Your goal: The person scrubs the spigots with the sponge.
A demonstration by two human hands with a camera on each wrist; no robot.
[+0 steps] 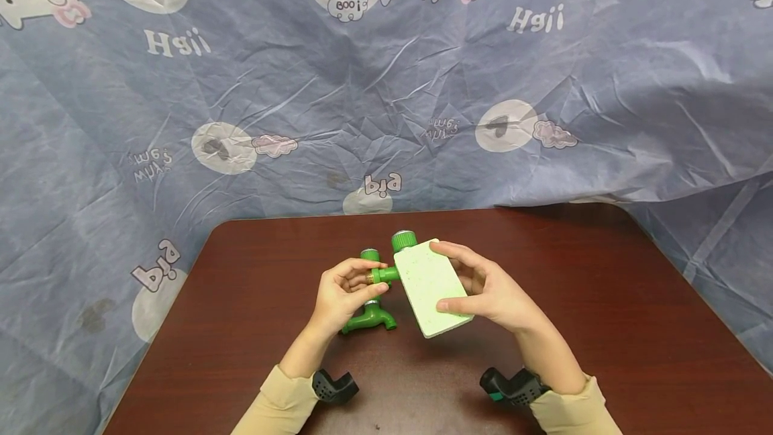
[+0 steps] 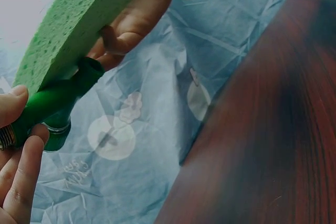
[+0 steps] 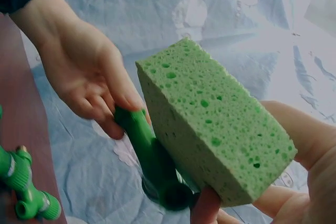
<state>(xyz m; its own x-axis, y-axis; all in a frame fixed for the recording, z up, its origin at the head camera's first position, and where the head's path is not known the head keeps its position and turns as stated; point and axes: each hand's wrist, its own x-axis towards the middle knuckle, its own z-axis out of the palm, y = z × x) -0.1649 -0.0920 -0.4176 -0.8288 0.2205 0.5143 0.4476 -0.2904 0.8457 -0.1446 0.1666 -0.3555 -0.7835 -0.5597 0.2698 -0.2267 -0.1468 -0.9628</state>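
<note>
The left hand (image 1: 341, 291) supports a green tap (image 3: 152, 153) at its inlet end; the thumb and fingers are closed to a pinch around the body, next to the brass-coloured threaded end (image 2: 6, 137). The right hand (image 1: 492, 284) holds a light green sponge (image 1: 431, 287): the thumb bears on the near face, the other fingers wrap the far edge and back, and the gap between them equals the thickness of the block. Tap and sponge are both raised above the dark red-brown surface (image 1: 604, 327), between the two hands. The sponge is tilted, and one long side of it lies against the tap in both wrist views. In the head view, the ribbed knob (image 1: 404, 240) of the held tap projects beyond the upper edge of the sponge. Further green tap parts (image 1: 371, 317) rest on the surface behind and below the left hand; their exact number cannot be told, as the hand covers part of them. A black wrist unit (image 1: 335, 388) is fitted at the left cuff and a second black unit (image 1: 513, 387) at the right. A printed blue-grey cloth (image 1: 362, 79) hangs behind the surface.
</note>
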